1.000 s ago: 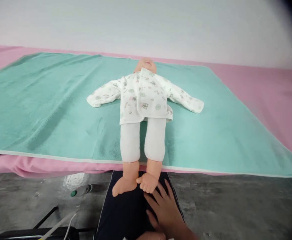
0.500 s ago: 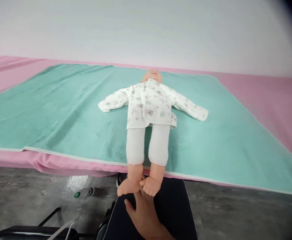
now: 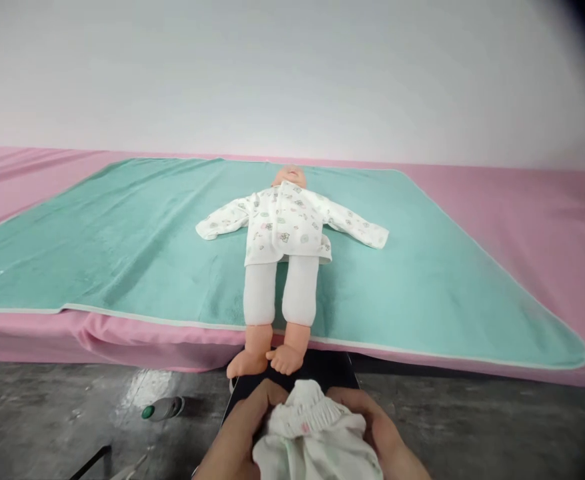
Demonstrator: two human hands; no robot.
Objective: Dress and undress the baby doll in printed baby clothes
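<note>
A bunched white baby garment with an elastic waistband, likely pants, is at the bottom of the view. My left hand grips its left side and my right hand its right side, with most fingers hidden behind the cloth. Just beyond it are the bare feet of a baby doll, hanging over the table's front edge. The doll lies on its back, head away from me, arms spread. It wears a white printed long-sleeved top and white coverings on the legs.
A teal towel with a pale border lies under the doll on a pink cloth. A white wall rises behind. On the grey floor at left is a bottle with a green cap. Something pale shows at the far right edge.
My one visible hand was under the doll's feet, holding no garment in sight. Now both hands hold the white pants in front of the feet. The view has tilted slightly up.
</note>
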